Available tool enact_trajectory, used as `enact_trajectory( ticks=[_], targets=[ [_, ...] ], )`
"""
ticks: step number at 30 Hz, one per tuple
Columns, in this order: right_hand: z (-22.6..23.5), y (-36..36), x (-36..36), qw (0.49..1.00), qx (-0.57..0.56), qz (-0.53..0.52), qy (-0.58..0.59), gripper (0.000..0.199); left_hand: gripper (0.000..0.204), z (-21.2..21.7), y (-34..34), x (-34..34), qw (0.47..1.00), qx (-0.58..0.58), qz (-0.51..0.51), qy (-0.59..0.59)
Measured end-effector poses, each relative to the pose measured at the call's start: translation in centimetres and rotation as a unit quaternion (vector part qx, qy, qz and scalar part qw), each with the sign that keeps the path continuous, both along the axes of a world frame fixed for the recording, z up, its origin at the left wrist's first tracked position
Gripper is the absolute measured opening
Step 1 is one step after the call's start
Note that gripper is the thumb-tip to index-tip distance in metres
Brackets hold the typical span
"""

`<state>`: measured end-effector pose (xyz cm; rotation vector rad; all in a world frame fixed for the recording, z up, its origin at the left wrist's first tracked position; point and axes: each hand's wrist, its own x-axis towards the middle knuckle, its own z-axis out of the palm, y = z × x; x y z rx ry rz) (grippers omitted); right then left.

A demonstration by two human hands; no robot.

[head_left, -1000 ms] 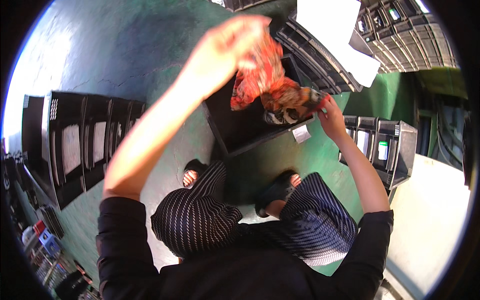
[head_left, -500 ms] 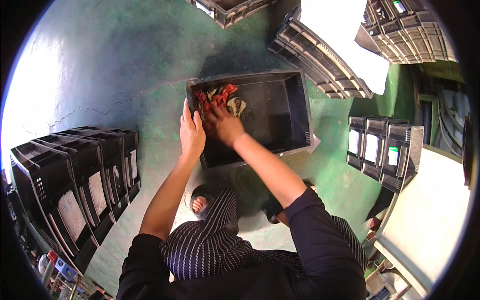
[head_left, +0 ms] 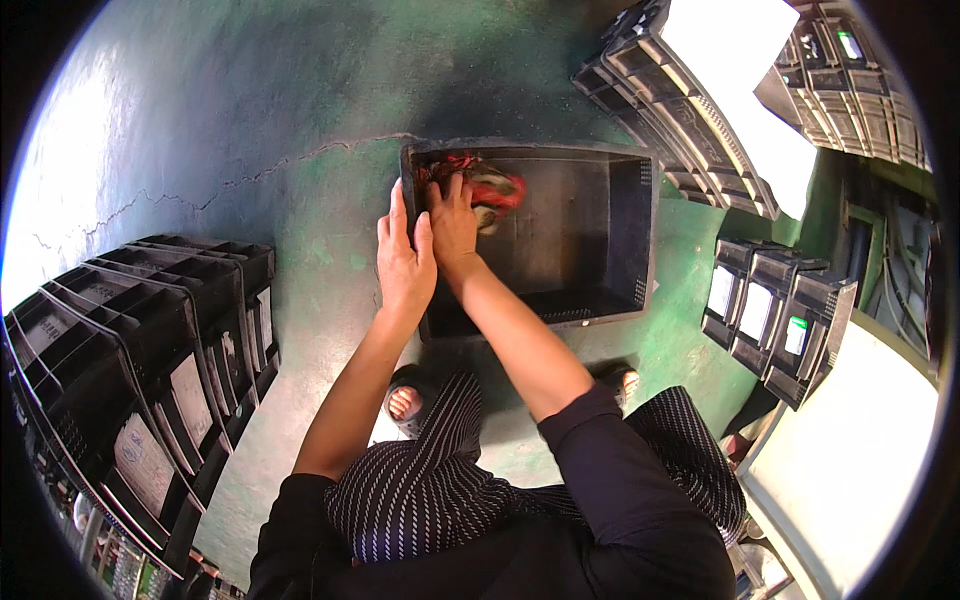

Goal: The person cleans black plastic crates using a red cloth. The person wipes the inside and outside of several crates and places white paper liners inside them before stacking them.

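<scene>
right hand (head_left: 453, 215) presses down into the near-left corner of the black crate (head_left: 630, 215), fingers closed on the red patterned cloth (head_left: 487, 187) just beyond them, left hand (head_left: 403, 262) flat and open on the rim alongside; likely the placing step, release and withdrawal next.

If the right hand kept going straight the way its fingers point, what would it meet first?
The right hand points into the black crate, fingers on the red cloth bundle in its far left corner. Past that it would likely meet the crate's far wall; depth is unclear.
</scene>
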<state>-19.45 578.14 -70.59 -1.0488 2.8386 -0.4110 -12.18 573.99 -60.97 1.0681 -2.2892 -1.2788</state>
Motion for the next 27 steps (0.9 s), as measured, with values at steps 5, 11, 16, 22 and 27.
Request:
enact_trajectory(
  ticks=[5, 11, 16, 22, 27],
  targets=[
    [3.0, 5.5, -6.1, 0.986, 0.06, 0.154, 0.0, 0.023, 0.053, 0.2, -1.6, 0.3, 1.0, 0.001, -0.001, 0.011],
    [5.6, 17.7, -14.7, 0.985, 0.172, -0.027, -0.019, 0.021, 0.052, 0.5, -0.5, -0.8, 1.0, 0.006, -0.004, 0.018],
    [7.0, 21.2, -10.7, 0.939, 0.291, 0.156, -0.099, 0.025, 0.052, 0.8, -0.7, -0.9, 1.0, 0.021, 0.01, -0.013],
    [4.5, 18.8, -3.3, 0.93, 0.228, 0.189, -0.219, 0.025, 0.051, 1.0, -0.3, -1.1, 1.0, 0.016, 0.019, -0.014],
    [2.9, 8.3, 1.7, 0.923, 0.077, 0.294, -0.237, 0.035, 0.052, 0.3, -0.3, -1.4, 1.0, -0.014, 0.006, 0.016]
  ],
)
